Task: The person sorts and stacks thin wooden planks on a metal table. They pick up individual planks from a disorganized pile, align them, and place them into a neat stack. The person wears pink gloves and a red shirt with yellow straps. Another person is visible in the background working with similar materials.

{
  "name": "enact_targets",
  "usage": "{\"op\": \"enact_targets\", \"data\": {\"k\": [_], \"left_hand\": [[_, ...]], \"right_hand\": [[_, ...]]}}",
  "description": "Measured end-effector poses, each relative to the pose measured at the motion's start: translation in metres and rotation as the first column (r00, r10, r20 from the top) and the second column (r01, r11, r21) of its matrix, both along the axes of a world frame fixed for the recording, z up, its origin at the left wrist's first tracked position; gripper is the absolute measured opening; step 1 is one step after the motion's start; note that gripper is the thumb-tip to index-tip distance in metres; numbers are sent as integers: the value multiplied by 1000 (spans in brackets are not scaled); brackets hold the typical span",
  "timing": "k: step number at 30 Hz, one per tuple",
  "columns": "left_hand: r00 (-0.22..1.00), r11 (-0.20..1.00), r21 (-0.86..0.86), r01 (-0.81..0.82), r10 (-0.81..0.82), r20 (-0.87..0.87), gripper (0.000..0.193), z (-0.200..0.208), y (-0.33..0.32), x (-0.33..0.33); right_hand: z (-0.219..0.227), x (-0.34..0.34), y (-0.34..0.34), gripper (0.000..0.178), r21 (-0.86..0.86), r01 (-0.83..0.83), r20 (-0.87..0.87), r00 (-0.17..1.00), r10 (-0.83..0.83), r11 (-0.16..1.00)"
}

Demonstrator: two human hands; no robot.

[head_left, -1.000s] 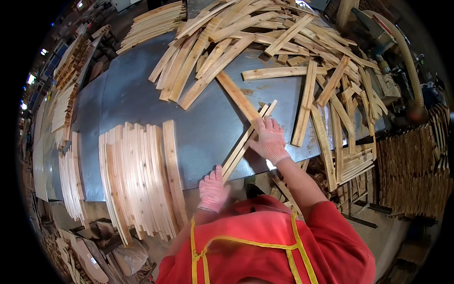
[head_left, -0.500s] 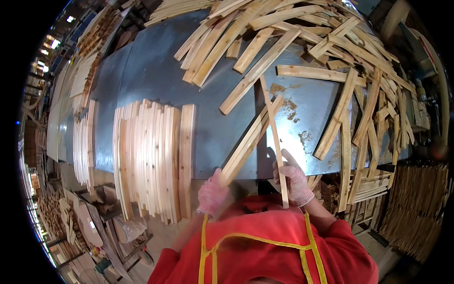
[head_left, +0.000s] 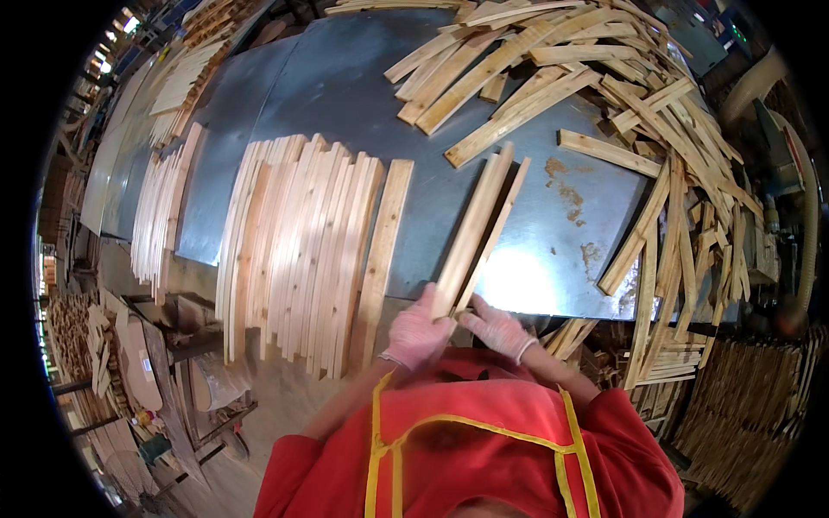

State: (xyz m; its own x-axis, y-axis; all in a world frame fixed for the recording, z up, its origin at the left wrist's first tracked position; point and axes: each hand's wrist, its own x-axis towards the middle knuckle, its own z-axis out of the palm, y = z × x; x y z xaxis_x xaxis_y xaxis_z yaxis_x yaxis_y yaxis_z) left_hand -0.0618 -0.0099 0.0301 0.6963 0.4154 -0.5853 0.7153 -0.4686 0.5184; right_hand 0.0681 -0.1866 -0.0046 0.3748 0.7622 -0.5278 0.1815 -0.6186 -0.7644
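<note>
In a pale work glove, my left hand (head_left: 418, 333) grips the near end of a small bundle of wooden slats (head_left: 473, 231) that slants away over the metal table. My right hand (head_left: 501, 331), gloved too, is closed at the near end of a thinner wooden strip (head_left: 498, 233). This strip lies alongside the bundle, with a dark narrow gap between them toward the far end. Both hands are close together just off the table's near edge, and their fingertips are partly hidden by the wood.
Left of my hands is a row of upright-edged slats (head_left: 298, 250), with one separate slat (head_left: 386, 250) beside it. A smaller row (head_left: 160, 216) lies farther left. A jumbled pile of slats (head_left: 665, 112) covers the far right of the metal table (head_left: 345, 95). Sawdust patches (head_left: 570, 198) dot the surface.
My right hand has moved left toward my left hand, bringing the single strip from crossing over the bundle to lying beside it. The view has shifted slightly.
</note>
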Motion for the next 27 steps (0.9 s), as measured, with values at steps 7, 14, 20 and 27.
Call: {"op": "enact_targets", "data": {"k": [7,14,20,27], "left_hand": [[828,719,524,456,-559,47,70,-13,44,-62],[948,623,770,134,-306,83,78,-18,91,-113],[970,756,653,55,-195,145,86,-29,72,-66],[985,678,733,58,-157,66,86,-33,54,-55]], "right_hand": [[-2,35,58,117,-175,409,42,912,-408,896],[21,-16,128,103,-100,183,-29,982,-187,978],[16,-2,174,70,6,-180,56,982,179,984],[37,277,19,38,305,363,749,480,-457,880]]}}
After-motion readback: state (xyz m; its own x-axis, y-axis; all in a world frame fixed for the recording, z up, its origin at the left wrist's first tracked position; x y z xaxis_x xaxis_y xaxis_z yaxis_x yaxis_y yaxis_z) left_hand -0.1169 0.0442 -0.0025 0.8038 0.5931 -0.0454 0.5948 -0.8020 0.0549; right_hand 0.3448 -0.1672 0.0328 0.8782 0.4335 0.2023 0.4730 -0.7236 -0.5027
